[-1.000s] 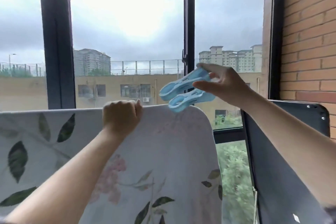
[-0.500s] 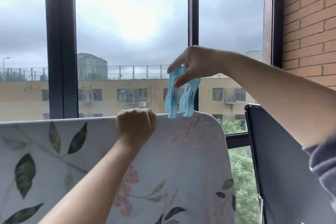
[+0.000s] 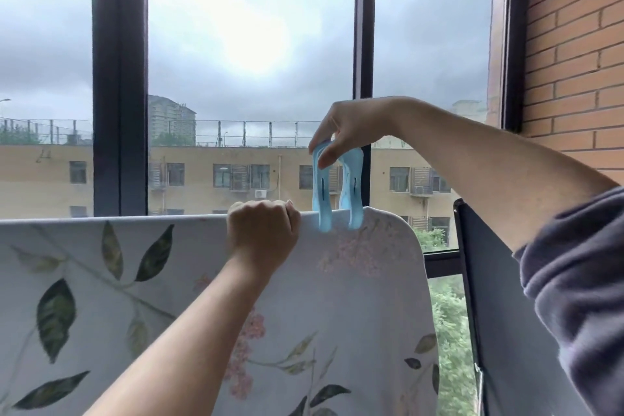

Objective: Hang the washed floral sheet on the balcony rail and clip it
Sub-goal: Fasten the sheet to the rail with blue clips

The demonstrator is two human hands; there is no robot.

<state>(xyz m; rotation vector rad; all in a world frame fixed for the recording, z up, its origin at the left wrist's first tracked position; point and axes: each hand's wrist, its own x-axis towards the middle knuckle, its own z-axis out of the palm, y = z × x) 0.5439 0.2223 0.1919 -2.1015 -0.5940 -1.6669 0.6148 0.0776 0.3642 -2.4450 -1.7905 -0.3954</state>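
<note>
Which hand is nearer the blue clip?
Right. The right hand pinches the blue clip from above; the left hand grips the floral sheet at its top edge, just left of it.

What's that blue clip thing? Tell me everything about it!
The clip is big, light blue and looks like smooth plastic. It has two long arms, each with a dark slot down the middle. It hangs upright, tips down, arms spread apart. The right hand pinches its top end. The tips overlap the top edge of the sheet, just right of the left hand, which grips that edge. Whether the clip bites the sheet yet is not clear.
</note>
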